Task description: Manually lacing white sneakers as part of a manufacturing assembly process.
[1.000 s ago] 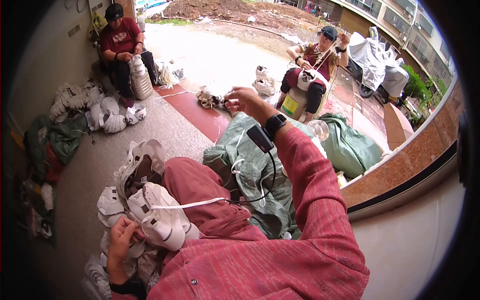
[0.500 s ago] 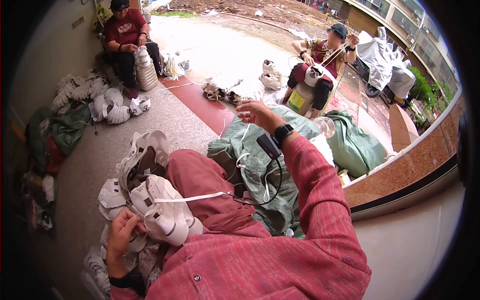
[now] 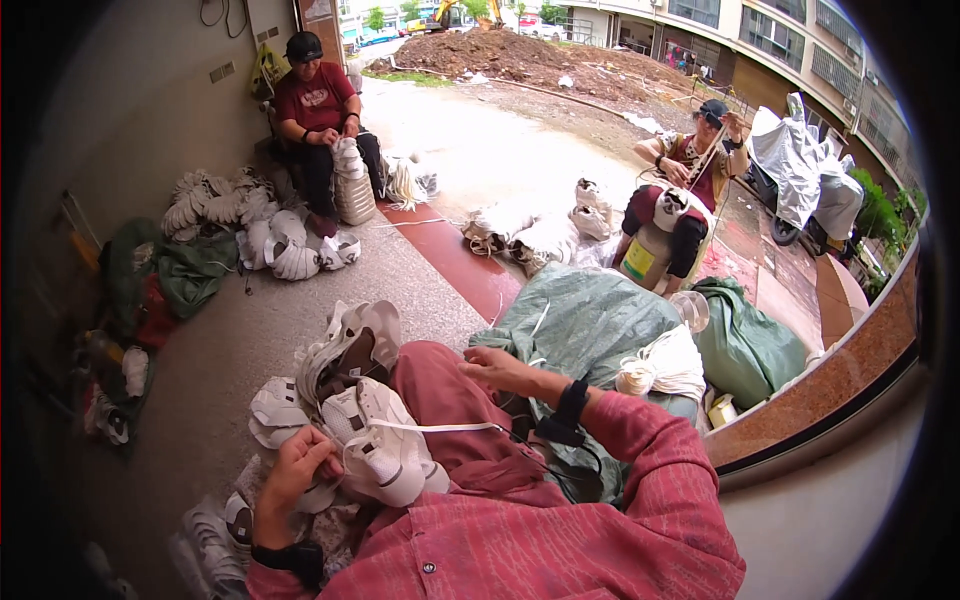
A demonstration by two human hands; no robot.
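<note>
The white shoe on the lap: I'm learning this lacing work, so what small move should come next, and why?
Probably draw the right hand outward to take up the white lace. The lace runs from the white shoe toward that hand, while the left hand steadies the shoe against the knee.

The grey speckled floor [image 3: 235,345] is holding lots of white shoes, and a red strip [image 3: 460,262] is running across it. A pile of white shoes [image 3: 215,205] is lying by the wall, next to a dark green bag [image 3: 190,275], and more white shoes [image 3: 350,345] are sitting near the person's knee. A big pale green sack [image 3: 585,320] and a darker green sack [image 3: 745,345] are resting on the floor by the low stone ledge [image 3: 840,385], with a bundle of white laces [image 3: 660,365] lying between them.
</note>
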